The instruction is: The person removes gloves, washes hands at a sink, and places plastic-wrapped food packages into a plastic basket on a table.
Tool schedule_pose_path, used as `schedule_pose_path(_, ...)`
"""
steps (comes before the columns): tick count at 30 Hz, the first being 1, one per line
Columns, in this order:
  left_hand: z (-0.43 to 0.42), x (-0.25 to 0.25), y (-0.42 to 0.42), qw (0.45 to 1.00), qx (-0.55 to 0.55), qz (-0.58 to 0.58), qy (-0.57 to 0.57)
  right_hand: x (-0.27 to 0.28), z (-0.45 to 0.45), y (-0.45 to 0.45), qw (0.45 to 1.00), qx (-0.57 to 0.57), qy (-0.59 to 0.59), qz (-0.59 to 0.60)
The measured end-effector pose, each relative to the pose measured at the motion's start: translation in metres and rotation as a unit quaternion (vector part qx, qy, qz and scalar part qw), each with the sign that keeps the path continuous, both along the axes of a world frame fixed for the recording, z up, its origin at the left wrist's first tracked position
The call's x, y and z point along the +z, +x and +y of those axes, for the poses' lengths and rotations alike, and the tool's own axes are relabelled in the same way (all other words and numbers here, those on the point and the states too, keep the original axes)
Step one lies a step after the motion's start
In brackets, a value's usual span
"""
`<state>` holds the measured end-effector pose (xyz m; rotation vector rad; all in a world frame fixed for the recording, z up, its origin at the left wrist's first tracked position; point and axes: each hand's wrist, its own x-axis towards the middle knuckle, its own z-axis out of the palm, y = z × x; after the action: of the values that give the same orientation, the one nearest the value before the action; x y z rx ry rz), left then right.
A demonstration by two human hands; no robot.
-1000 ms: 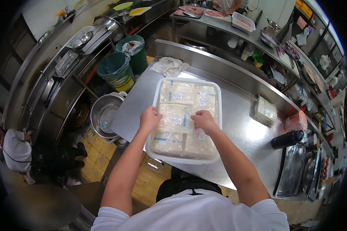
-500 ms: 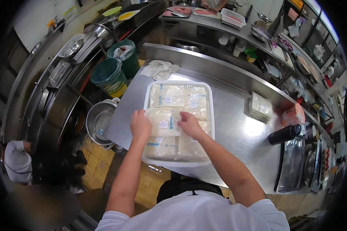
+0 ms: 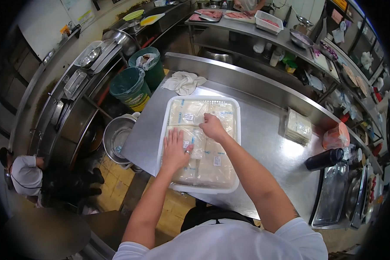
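Observation:
A white plastic basket point(image 3: 237, 143) on the steel table holds flat, pale packets in clear plastic bags with white labels and blue print. My left hand point(image 3: 176, 151), a ring on one finger, lies flat with fingers spread on a packet point(image 3: 198, 143) at the left middle of the basket. Near the basket's centre, my right hand point(image 3: 212, 127) has its fingers curled together at the plastic edge of a packet point(image 3: 188, 109) in the far row. The fingertips partly hide what they pinch. Another packet point(image 3: 216, 167) lies at the near right.
A crumpled cloth point(image 3: 184, 82) lies behind the basket. To the right are a stack of packets point(image 3: 297, 125), a black bottle point(image 3: 324, 159) and a tray point(image 3: 330, 195). Green bins point(image 3: 128, 82) and a pot point(image 3: 117, 136) stand left. Co-workers are at far left point(image 3: 26, 175) and back.
My left hand has moved from the packet's left edge to lie flat on top of it. My right hand has shifted slightly away from me, toward the far row. The view has shifted slightly.

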<state>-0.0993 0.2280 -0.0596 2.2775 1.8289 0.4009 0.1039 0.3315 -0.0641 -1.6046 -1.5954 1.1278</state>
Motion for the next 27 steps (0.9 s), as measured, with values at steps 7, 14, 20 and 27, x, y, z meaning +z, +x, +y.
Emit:
schedule_pose_path(7, -0.024, 0.015, 0.019, 0.996, -0.069, 0.054, -0.019, 0.026, -0.062, 0.069, 0.988, -0.105, 0.100, 0.057)
schedule_pose_path(14, -0.012, 0.016, 0.029, 0.999, -0.023, -0.028, -0.024, -0.015, -0.121, 0.295, 0.937, -0.330, 0.062, -0.099)
schedule_pose_path(20, -0.046, 0.043, 0.106, 0.969, -0.069, -0.226, 0.069, -0.015, -0.129, 0.462, 0.856, -0.432, -0.025, -0.282)
schedule_pose_path(27, -0.084, 0.053, 0.215, 0.941, -0.193, -0.276, 0.017, -0.021, -0.091, 0.500, 0.858, -0.391, -0.113, -0.311)
